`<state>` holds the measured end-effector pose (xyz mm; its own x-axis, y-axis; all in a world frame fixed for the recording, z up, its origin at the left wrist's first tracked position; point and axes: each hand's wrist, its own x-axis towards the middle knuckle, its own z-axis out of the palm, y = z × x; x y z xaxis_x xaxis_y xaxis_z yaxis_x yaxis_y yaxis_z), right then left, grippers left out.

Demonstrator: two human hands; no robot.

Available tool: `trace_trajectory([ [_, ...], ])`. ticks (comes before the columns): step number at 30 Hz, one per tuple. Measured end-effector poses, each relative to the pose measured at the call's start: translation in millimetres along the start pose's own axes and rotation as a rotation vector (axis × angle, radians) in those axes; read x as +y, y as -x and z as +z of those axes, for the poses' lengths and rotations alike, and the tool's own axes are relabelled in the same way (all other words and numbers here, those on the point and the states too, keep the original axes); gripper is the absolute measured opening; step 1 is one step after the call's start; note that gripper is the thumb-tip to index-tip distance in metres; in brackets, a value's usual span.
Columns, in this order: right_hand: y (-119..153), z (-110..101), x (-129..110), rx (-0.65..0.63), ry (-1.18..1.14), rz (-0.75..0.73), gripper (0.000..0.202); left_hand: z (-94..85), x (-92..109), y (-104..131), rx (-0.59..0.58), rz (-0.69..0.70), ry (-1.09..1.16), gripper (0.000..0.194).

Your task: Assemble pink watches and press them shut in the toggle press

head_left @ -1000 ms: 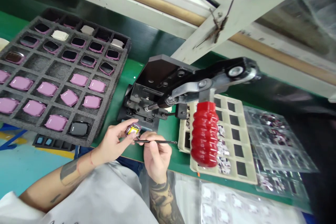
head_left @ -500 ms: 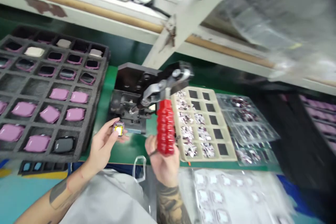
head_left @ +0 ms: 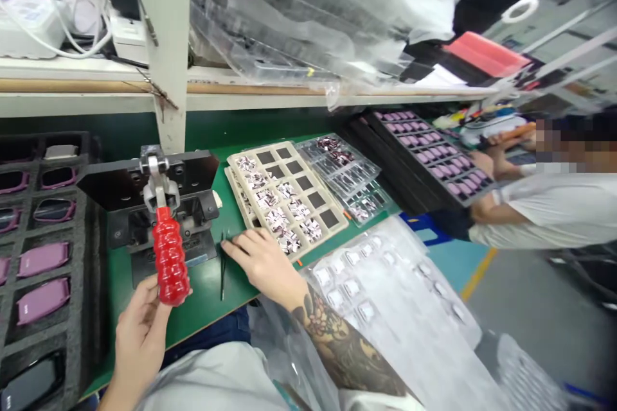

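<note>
A black toggle press with a red ribbed handle [head_left: 171, 263] stands on the green bench, the handle pointing towards me. Behind the handle's lower end is my left hand [head_left: 139, 334], its thumb and fingers closed together; what they hold is hidden by the handle. To the right of the press, my right hand [head_left: 263, 263] reaches over the bench with fingers bent. Its fingertips pinch the upper end of dark, thin tweezers [head_left: 222, 276], which point towards the bench's front edge. Right beside this hand is a beige compartment tray [head_left: 337, 228] with small shiny parts.
A dark foam tray [head_left: 84, 327] with pink watch cases stands at left. Clear plastic trays [head_left: 373, 173] and a stacked black tray [head_left: 409, 186] of pink cases lie farther right. Bagged parts [head_left: 400, 308] cover the front right. A shelf edge [head_left: 289, 99] runs above. A co-worker [head_left: 554, 205] sits at right.
The view has swung right. My right hand has left the red handle and moved right to the tweezers. The small watch case in my left hand is now out of sight behind the handle.
</note>
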<state>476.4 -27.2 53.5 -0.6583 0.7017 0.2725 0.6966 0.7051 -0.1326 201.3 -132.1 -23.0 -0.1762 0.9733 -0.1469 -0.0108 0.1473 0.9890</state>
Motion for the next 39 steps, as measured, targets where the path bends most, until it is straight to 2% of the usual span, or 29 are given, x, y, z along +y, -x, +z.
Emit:
trace_trajectory([
  [2,-5,-10,23,0.099,0.054,0.131,0.033,0.2,5,-1,-0.029,0.014,-0.007,0.037],
  [4,-14,-22,51,0.144,0.125,0.331,0.029,1.2,9,-2,-0.040,0.041,-0.022,0.034],
  [6,-25,-31,76,0.058,0.195,0.500,0.022,2.1,12,-3,-0.043,0.068,-0.040,0.032],
  [9,-40,-32,94,-0.073,0.245,0.609,0.016,1.9,10,-3,-0.036,0.105,-0.056,0.032],
  [13,-41,-26,94,-0.039,0.216,0.619,0.025,-1.0,4,-3,-0.041,0.142,-0.105,0.029],
  [19,-21,-22,100,0.290,-0.140,0.630,0.017,-2.6,6,-7,-0.105,0.278,-0.208,0.025],
  [23,-14,-23,103,0.399,-0.233,0.680,0.018,-0.3,14,-10,-0.125,0.336,-0.252,0.022],
  [25,-12,-26,95,0.439,-0.249,0.645,0.020,1.3,18,-11,-0.109,0.339,-0.276,0.019],
  [28,-12,-28,68,0.500,-0.324,0.530,0.020,5.8,24,-10,-0.115,0.301,-0.317,0.018],
  [31,-12,-24,40,0.524,-0.371,0.424,0.017,12.9,30,-10,-0.143,0.268,-0.341,0.018],
  [33,-10,-17,35,0.534,-0.330,0.415,0.017,16.8,33,-11,-0.147,0.259,-0.353,0.019],
  [35,-8,-11,42,0.524,-0.264,0.476,0.018,18.1,32,-12,-0.147,0.254,-0.354,0.019],
  [39,2,-13,72,0.380,-0.173,0.566,0.018,14.2,25,-10,-0.137,0.252,-0.352,0.021],
])
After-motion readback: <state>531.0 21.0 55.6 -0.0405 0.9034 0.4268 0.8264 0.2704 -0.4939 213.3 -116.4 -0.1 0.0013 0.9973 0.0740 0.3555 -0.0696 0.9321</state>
